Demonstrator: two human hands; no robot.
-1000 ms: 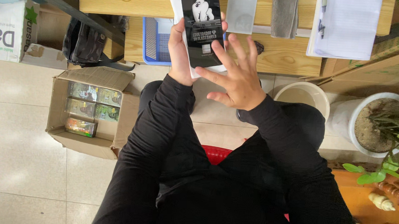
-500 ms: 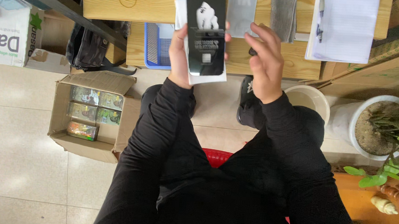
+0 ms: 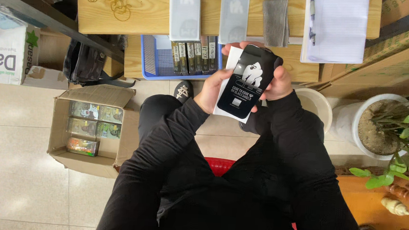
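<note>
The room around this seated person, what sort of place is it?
Probably a small packing or stockroom workspace: a cardboard box of packaged goods on the floor, a blue basket of small boxes, and flat packets on a wooden bench.

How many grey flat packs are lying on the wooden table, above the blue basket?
2. One grey flat pack lies above the blue basket; the other grey pack lies to its right. More may be hidden beyond the frame.

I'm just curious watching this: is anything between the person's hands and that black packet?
Nothing visible. The left hand grips the black packet along its left edge and the right hand holds its right edge, both touching it directly above the lap.
</note>
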